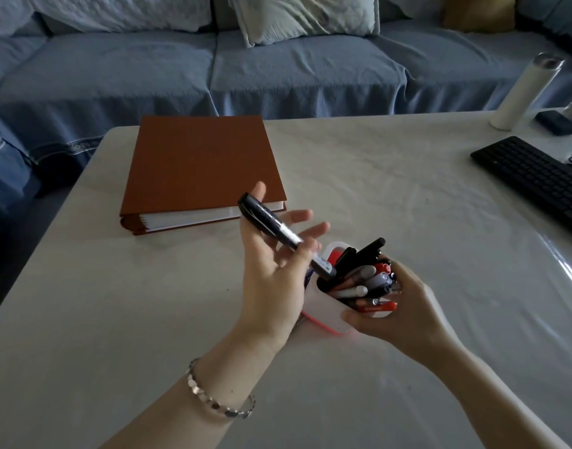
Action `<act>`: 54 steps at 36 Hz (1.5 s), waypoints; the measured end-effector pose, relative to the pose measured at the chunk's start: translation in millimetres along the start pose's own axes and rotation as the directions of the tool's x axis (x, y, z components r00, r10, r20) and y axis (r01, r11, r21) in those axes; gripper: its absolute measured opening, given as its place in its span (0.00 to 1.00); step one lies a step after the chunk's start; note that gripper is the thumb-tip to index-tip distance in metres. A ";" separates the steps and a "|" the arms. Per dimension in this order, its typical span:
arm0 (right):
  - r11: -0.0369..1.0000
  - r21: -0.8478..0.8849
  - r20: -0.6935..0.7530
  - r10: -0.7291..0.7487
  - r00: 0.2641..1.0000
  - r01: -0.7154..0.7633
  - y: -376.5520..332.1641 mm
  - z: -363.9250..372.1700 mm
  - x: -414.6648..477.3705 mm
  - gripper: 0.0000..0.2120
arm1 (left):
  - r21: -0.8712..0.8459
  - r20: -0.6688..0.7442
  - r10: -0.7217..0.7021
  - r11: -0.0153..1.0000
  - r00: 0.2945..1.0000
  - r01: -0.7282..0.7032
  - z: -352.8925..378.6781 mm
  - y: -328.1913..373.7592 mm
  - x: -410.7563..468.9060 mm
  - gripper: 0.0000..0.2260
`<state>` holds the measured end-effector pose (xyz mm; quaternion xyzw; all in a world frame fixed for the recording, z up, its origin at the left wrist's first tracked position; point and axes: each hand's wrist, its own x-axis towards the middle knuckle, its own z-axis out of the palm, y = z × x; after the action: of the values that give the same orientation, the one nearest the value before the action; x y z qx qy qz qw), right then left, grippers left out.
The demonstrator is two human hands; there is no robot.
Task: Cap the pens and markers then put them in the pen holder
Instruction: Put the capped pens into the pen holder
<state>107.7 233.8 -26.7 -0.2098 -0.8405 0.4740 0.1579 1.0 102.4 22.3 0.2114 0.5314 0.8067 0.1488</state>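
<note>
A white pen holder [323,307] with a red base is tilted toward the left in the middle of the table. My right hand [395,306] grips it from the right side. Several capped pens and markers [365,283], black, grey and red, fill it. A black marker [271,225] slants from upper left down into the holder's mouth. It lies across the fingers of my left hand [275,260], which is palm up with fingers spread, one fingertip curled over the marker's barrel.
A thick brown album [200,166] lies at the back left of the white table [116,319]. A black keyboard [537,179], a white bottle [521,92] and a small black object [557,123] are at the right. A blue sofa stands behind the table.
</note>
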 end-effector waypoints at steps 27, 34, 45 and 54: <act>0.999 -0.017 -0.037 -0.031 0.999 0.030 -4.4 1.2 -4.6 0.26 | 0.602 0.314 0.434 0.597 0.844 -0.530 -16.9 -22.2 -13.6 0.17; 0.992 -0.067 -0.126 -0.115 0.985 0.107 -13.5 -12.3 -12.3 0.36 | 0.527 0.494 0.423 0.550 0.760 -0.648 1.3 -22.3 -19.8 0.18; 0.988 -0.126 -0.131 0.076 0.988 -0.093 12.2 -38.5 -17.4 0.29 | 0.662 0.464 0.211 0.564 0.861 -0.494 13.5 -64.8 -17.9 0.16; 0.982 -0.160 -0.057 0.087 0.995 -0.095 15.6 -34.9 -7.2 0.27 | 0.722 0.582 -0.017 0.472 0.813 -0.506 44.3 -38.6 23.0 0.22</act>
<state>133.3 262.9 -23.2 -0.2718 -0.8618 0.4051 0.1393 3.8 163.4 6.4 0.5401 0.7584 0.3629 0.0381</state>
